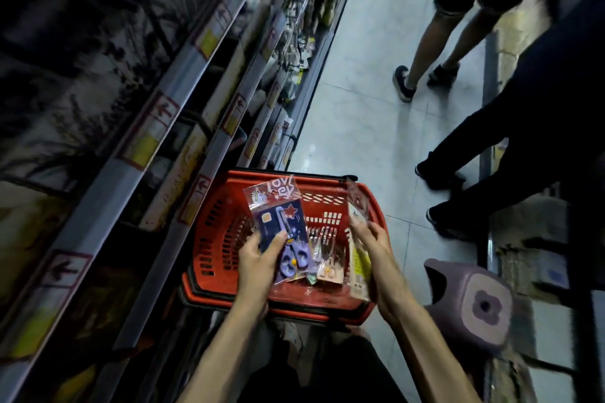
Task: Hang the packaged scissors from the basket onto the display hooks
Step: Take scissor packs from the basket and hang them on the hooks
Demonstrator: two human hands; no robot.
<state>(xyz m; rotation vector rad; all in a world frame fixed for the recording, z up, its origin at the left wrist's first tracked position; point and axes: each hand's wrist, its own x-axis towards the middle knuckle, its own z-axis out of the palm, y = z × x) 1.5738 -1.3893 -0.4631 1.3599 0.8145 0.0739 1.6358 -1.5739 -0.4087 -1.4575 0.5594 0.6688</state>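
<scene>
Above slotted basket (212, 222): left hand (258, 260) grips glossy pack (278, 203).

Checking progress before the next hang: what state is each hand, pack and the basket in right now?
left hand: grips the purple scissors pack.
purple scissors pack: lifted over the basket, not yet hung.
right hand: pinches a clear pack.
clear pack: lifted, edge-on, contents unclear.
basket: upright, partly filled.
packs in basket: lying loose on the bottom.
stool: upright beside the basket.
</scene>
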